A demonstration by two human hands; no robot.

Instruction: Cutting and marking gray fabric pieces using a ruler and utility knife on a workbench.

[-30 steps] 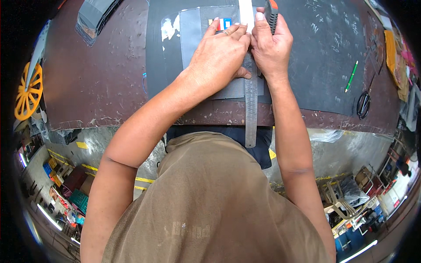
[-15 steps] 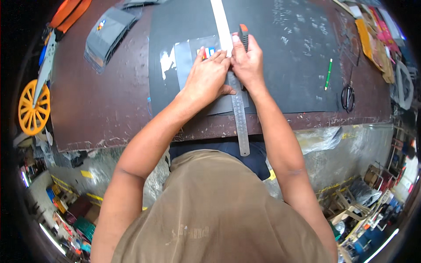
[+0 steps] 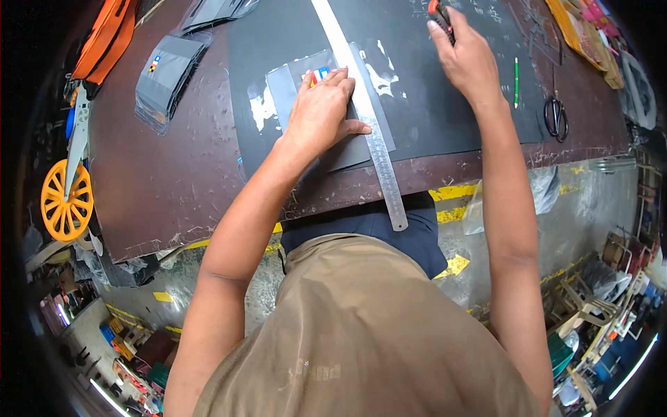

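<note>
On black mat [image 3: 445,104] | left hand [image 3: 321,111] fingers flat, pinning grey sheet [image 3: 292,80] beside ruler [image 3: 368,118] | right hand [image 3: 467,59] grasping cutter [image 3: 439,10]

Left hand [image 3: 323,111] lies flat, fingers spread; right hand [image 3: 467,59] reaches forward in a closed grip.

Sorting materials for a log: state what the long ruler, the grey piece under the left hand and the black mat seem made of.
Ruler: likely steel, silvery and reflective. Grey piece under the left hand: probably fabric or synthetic sheet, matte, with a small coloured patch. Black mat: seemingly rubber or plastic, dull, scuffed white.
</note>
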